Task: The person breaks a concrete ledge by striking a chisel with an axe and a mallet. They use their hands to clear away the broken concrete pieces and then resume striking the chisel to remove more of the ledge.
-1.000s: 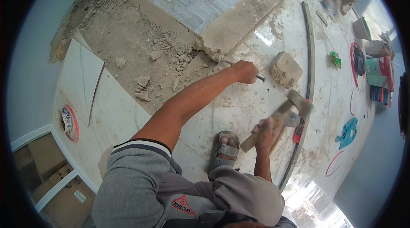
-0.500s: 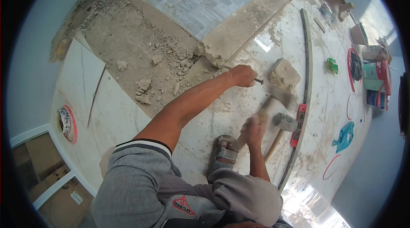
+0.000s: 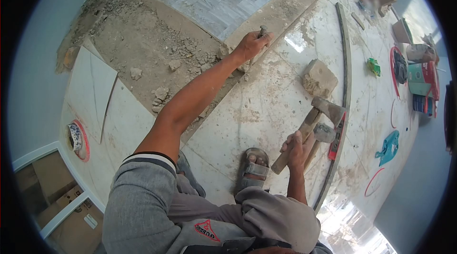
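Note:
My left hand (image 3: 253, 46) is wrapped round a metal chisel (image 3: 263, 30), whose round struck end pokes out above the fist. The fist is at the broken edge of the concrete ledge (image 3: 290, 13) beside the stairs; the chisel's tip is hidden. Lower right, my right hand (image 3: 295, 151) grips the wooden handle of a hammer (image 3: 329, 110), its heavy steel head raised away from the chisel. Partly behind that hammer lies a rubber mallet (image 3: 324, 133). A rough concrete block (image 3: 320, 78) sits on the tiles between the hammer and the ledge.
Rubble (image 3: 162, 93) covers the dug-out strip at left, next to a loose tile slab (image 3: 90, 85). Tiled stairs (image 3: 204, 1) drop away ahead. A long straightedge bar (image 3: 343, 49) and a red spirit level (image 3: 339, 144) lie at right. My sandalled foot (image 3: 254, 168) is below.
My left hand has moved up and left along the ledge with the chisel, which now points more upright. The hammer has shifted right, and its head is no longer blurred.

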{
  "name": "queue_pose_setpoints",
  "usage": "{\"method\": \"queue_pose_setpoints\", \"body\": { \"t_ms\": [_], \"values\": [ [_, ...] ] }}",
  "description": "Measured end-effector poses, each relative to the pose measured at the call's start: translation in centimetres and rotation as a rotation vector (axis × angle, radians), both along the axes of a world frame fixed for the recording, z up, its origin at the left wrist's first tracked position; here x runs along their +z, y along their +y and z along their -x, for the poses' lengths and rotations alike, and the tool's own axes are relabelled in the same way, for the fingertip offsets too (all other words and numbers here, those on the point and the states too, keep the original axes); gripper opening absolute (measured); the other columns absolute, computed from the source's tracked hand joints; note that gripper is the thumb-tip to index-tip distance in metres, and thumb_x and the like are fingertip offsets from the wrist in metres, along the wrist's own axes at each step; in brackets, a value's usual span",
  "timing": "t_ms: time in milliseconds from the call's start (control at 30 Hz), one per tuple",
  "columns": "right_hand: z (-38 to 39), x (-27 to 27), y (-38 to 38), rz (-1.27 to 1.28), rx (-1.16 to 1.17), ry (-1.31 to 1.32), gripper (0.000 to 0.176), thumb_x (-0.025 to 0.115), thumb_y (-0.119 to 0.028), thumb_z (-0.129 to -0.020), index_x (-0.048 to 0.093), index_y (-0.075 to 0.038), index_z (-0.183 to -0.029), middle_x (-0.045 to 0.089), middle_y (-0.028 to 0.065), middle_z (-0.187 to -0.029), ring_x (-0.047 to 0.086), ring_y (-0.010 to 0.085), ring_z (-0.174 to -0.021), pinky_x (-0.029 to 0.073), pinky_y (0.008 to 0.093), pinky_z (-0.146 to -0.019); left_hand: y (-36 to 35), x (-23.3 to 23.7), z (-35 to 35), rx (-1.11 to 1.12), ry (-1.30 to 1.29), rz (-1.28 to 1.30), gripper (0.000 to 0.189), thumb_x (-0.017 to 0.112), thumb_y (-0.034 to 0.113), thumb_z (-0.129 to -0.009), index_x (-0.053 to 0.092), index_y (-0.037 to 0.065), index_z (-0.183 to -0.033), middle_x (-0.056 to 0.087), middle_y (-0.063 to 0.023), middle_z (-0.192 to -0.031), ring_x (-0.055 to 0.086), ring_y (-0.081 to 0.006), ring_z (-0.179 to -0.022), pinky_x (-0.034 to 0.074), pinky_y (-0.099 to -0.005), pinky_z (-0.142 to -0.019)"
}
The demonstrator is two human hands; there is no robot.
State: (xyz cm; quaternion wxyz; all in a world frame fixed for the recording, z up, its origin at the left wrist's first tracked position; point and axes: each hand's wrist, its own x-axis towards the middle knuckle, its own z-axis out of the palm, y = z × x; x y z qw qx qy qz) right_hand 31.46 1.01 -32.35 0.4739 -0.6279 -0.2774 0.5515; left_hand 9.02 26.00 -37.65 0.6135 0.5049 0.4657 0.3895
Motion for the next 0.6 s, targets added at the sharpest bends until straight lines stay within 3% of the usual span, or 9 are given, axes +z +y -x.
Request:
{"method": "queue_pose_setpoints", "body": {
  "t_ms": [133, 233, 300, 433, 500, 533, 600],
  "values": [
    [0.1, -0.8, -0.4, 0.008, 0.057, -0.008, 0.025, 0.051, -0.023, -0.092, 0.035, -0.007, -0.104, 0.049, 0.0063, -0.067, 0.051, 0.0145, -0.045, 0.044, 0.0268, -0.040, 0.1, -0.7, -0.6, 0.067, -0.075, -0.003, 0.044, 0.049, 0.048, -0.090, 0.050, 0.010, -0.068, 0.039, 0.0036, -0.056, 0.038, -0.0065, -0.053, 0.033, -0.0247, -0.050],
    [0.0, -0.5, -0.4, 0.015, 0.078, -0.023, 0.025, 0.051, -0.023, -0.092, 0.035, -0.007, -0.104, 0.049, 0.0063, -0.067, 0.050, 0.0145, -0.045, 0.043, 0.0267, -0.040, -0.4, -0.2, -0.2, 0.055, 0.149, -0.110, 0.044, 0.050, 0.048, -0.090, 0.052, 0.008, -0.071, 0.042, 0.0026, -0.058, 0.039, -0.0067, -0.055, 0.033, -0.0252, -0.051],
    [-0.3, -0.5, -0.3, -0.008, 0.069, -0.042, 0.026, 0.051, -0.023, -0.092, 0.035, -0.007, -0.105, 0.049, 0.0063, -0.067, 0.050, 0.0144, -0.045, 0.043, 0.0265, -0.039, -0.3, 0.2, 0.1, 0.060, 0.354, -0.388, 0.045, 0.049, 0.049, -0.090, 0.053, 0.008, -0.072, 0.043, 0.0024, -0.059, 0.039, -0.0068, -0.056, 0.033, -0.0256, -0.051],
    [-0.7, -0.5, -0.7, -0.008, 0.032, -0.048, 0.033, 0.055, -0.027, -0.090, 0.036, -0.005, -0.106, 0.049, 0.0063, -0.065, 0.050, 0.0143, -0.045, 0.043, 0.0263, -0.041, 0.6, -0.6, 3.8, 0.193, 0.435, -0.382, 0.044, 0.050, 0.048, -0.090, 0.051, 0.008, -0.071, 0.040, 0.0033, -0.059, 0.037, -0.0070, -0.055, 0.032, -0.0251, -0.051],
    [-0.5, -0.6, -0.8, 0.011, 0.029, -0.038, 0.032, 0.055, -0.027, -0.090, 0.036, -0.005, -0.105, 0.049, 0.0065, -0.064, 0.049, 0.0142, -0.045, 0.042, 0.0264, -0.041, 1.3, 0.2, 5.7, 0.222, 0.077, -0.036, 0.048, 0.049, 0.052, -0.089, 0.050, 0.009, -0.068, 0.045, 0.0014, -0.059, 0.043, -0.0092, -0.056, 0.037, -0.0269, -0.052],
    [-0.3, -0.6, -0.6, 0.010, 0.033, -0.036, 0.032, 0.055, -0.027, -0.090, 0.036, -0.005, -0.105, 0.049, 0.0065, -0.064, 0.049, 0.0142, -0.045, 0.042, 0.0264, -0.041, 1.3, 0.3, 5.6, 0.246, -0.048, -0.078, 0.047, 0.050, 0.051, -0.089, 0.049, 0.010, -0.066, 0.043, 0.0026, -0.060, 0.040, -0.0061, -0.056, 0.034, -0.0243, -0.051],
    [0.3, -0.6, -0.4, 0.004, 0.058, -0.034, 0.032, 0.055, -0.026, -0.091, 0.036, -0.005, -0.105, 0.048, 0.0065, -0.064, 0.049, 0.0139, -0.044, 0.042, 0.0261, -0.040, 1.2, 0.3, 4.6, 0.231, -0.031, -0.101, 0.048, 0.050, 0.051, -0.089, 0.049, 0.010, -0.065, 0.043, 0.0026, -0.060, 0.040, -0.0065, -0.056, 0.034, -0.0249, -0.051]
  ]
}}
